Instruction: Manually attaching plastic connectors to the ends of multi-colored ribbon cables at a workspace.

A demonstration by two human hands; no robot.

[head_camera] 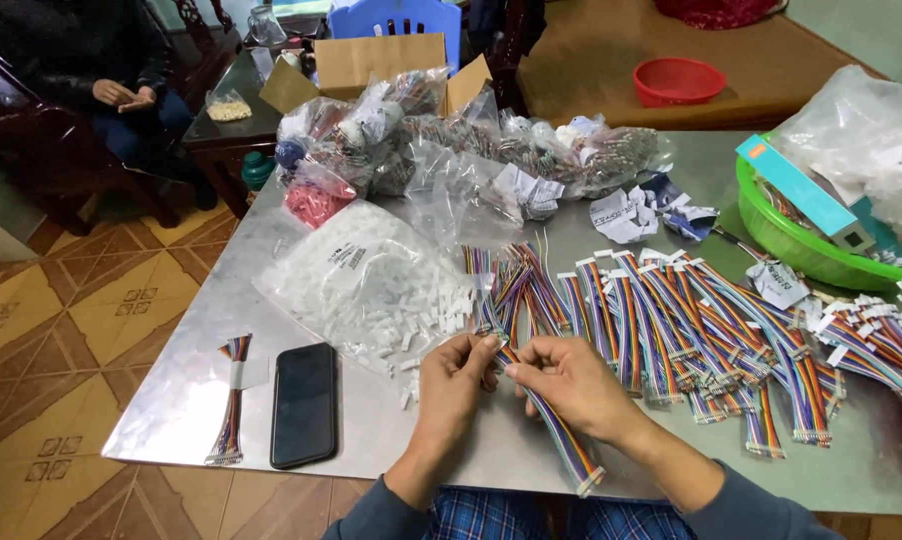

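Note:
My left hand (454,378) and my right hand (568,382) meet over the front of the grey table (186,385). Together they pinch one end of a rainbow ribbon cable (563,442), whose other end with a white connector hangs toward the table's front edge. Just beyond my fingers lies a loose bundle of rainbow cables (516,285). To the left of my left hand a torn clear bag spills small white plastic connectors (376,290).
Several finished rainbow cables (711,330) fan across the right side. A black phone (304,403) and one bundled cable (232,400) lie front left. Bags of parts (451,140), a cardboard box (381,60), a green basket (801,245) stand behind. A seated person (101,80) is far left.

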